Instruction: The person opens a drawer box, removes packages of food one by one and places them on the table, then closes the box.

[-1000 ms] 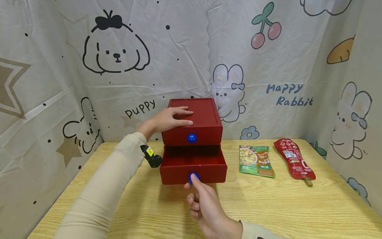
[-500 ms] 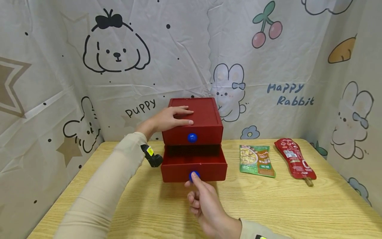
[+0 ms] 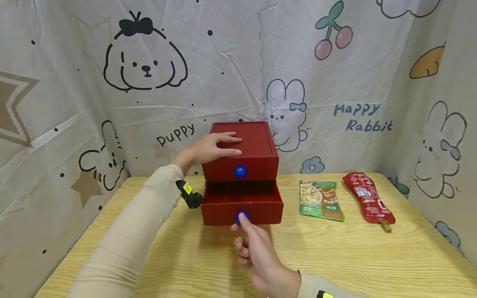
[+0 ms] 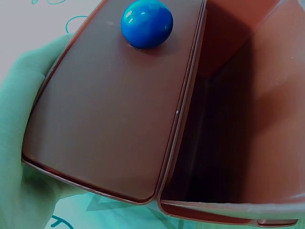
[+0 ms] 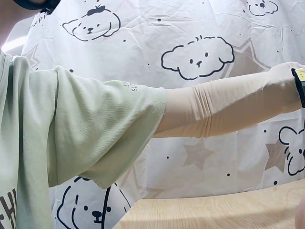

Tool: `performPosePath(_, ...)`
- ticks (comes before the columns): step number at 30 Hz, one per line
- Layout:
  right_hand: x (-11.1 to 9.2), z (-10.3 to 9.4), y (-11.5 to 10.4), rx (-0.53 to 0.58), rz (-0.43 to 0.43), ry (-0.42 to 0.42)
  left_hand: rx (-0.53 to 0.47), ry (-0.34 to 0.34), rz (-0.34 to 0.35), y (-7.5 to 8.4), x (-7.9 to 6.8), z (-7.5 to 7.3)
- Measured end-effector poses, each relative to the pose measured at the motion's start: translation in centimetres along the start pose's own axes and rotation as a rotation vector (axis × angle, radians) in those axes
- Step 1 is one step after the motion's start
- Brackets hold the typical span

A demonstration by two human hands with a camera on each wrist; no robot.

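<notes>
At the middle of the pale wood-grain worktop (image 3: 316,256), a red two-drawer box (image 3: 255,138) is being steadied by the left hand (image 3: 208,149), whose fingers are lying spread and fairly straight over the left part of its top. Beneath the closed upper drawer (image 3: 220,169), the red lower drawer (image 3: 220,214) is standing partly out, and its round blue lower knob (image 3: 238,219) is being pinched by the right hand (image 3: 262,252), the thumb being set over its front and a fingertip showing by its underside, while the other fingers are curling below. The matching blue upper knob (image 3: 240,171) is being touched by neither hand. The step in hand is being judged as the sliding of the lower drawer, more likely inward, given the thumb on the knob's face. For the next move, a straight, level push seems to be called for, with the box being braced from above against slipping. Well apart to the right, a flat green-and-brown printed packet (image 3: 321,201) and a red pouch with a tan spout (image 3: 368,198) are lying on the worktop, untouched by the hands.
</notes>
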State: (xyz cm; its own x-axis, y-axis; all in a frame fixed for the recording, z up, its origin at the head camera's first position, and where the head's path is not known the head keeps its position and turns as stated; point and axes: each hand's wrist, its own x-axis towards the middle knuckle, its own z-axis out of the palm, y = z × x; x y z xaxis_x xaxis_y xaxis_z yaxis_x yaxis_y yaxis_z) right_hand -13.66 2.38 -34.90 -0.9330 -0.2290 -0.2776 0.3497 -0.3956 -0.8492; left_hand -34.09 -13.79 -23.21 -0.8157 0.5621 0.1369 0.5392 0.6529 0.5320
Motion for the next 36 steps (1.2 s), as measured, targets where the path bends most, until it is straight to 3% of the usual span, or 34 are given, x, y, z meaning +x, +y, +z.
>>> performPosePath(36, 2.4, -0.1, -0.1, -0.013, -0.052, 0.059, -0.010, 0.011, -0.012, 0.0, 0.0, 0.2)
